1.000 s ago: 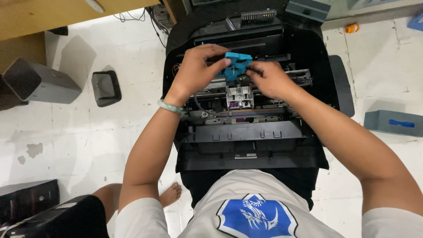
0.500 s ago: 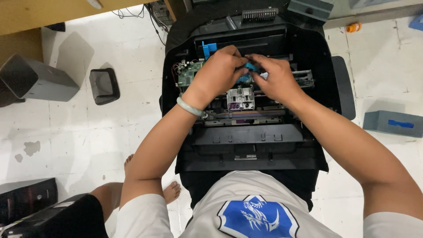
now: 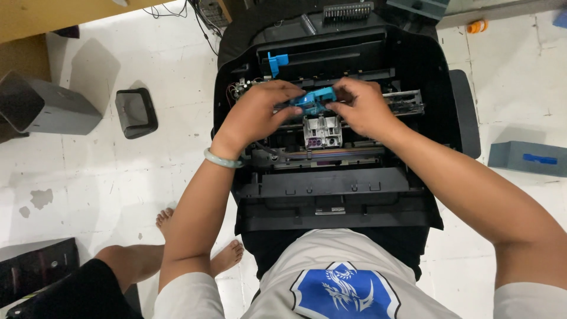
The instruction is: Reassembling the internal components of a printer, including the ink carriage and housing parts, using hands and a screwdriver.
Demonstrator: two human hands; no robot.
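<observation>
Item: blue clip (image 3: 315, 99), gripped between the fingers of both hands over the open printer (image 3: 331, 183); left hand (image 3: 260, 112) closed on its left end, right hand (image 3: 360, 106) closed on its right end. Change: clip now lies level and exposed, where half a second ago the left hand covered it; judged mid-fitting. Below the fingers: grey carriage (image 3: 322, 131). Beyond the left fingers: blue tab (image 3: 276, 61); unmoved.

Single head-worn view, aimed steeply down from above, opened black printer (image 3: 331, 189) seen close below, white floor (image 3: 88, 177) taken in around it.
</observation>
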